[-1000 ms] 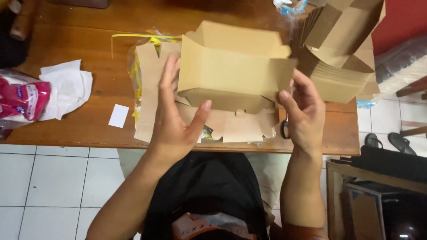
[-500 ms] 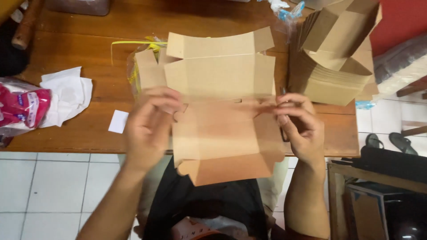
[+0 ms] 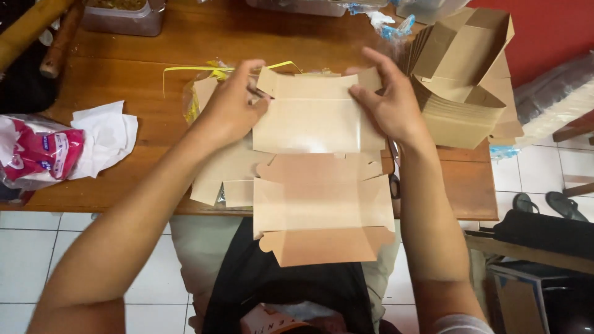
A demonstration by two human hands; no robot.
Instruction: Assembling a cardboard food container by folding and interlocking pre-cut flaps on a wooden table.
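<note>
Folding a flat brown cardboard box blank [image 3: 318,179], looks like the side-tab step: left hand [image 3: 230,111] pinches the far-left corner tab, right hand [image 3: 390,105] pinches the far-right tab, both closed on the card. Blank lies half on the wooden table [image 3: 142,52], near flap hanging over the edge twd the lap, w/ a stack of folded boxes [image 3: 464,80] to the right. Next move prob needs both tabs creased up evenly so the far wall stands square.

Worktop [image 3: 124,59]: brown wood, its near edge over white floor tiles [image 3: 31,253].
Far-right stack: folded cardboard boxes [image 3: 461,80] — nested, open tops tilted.
Left edge: pink packet [image 3: 40,151] beside crumpled white paper [image 3: 105,136].
Far edge: clear plastic container [image 3: 120,15].
Floor, right: dark sandals [image 3: 547,204] — just beside a dark bag [image 3: 544,232].
</note>
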